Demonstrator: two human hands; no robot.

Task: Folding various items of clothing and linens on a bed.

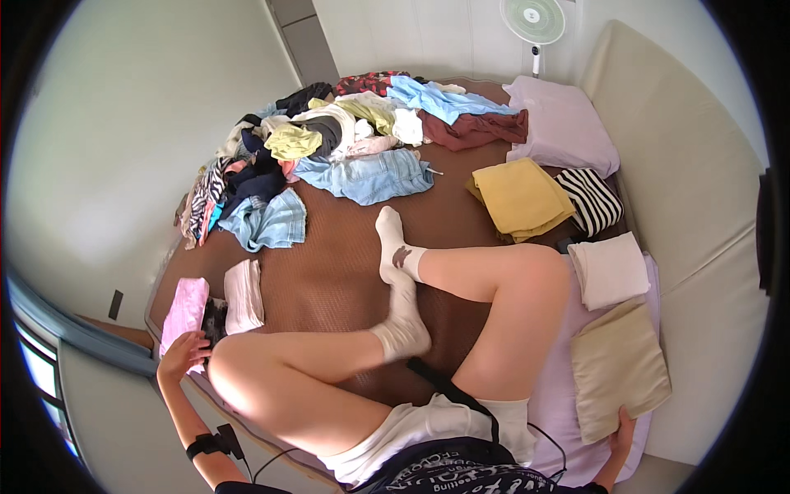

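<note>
My left hand (181, 356) is by my left knee, its fingers apart over the near end of a pink folded cloth (187, 302). A black patterned cloth (215, 318) lies beside it, partly hidden by my knee, with a pale pink folded cloth (244, 296) to its right. My right hand (623, 431) is at the lower corner of a beige folded cloth (620, 370), touching its edge. Whether my fingers grip that corner cannot be seen. The beige cloth rests on a lilac pillow (549, 420), just below a white folded cloth (610, 270).
A heap of loose clothes spreads over the far side of the brown bed mat (333, 265), with light-blue denim (376, 176) in front. Yellow folded cloth (523, 197) and a black-and-white striped one (591, 200) lie near the padded headboard (685, 185). Thin cables hang by my arms.
</note>
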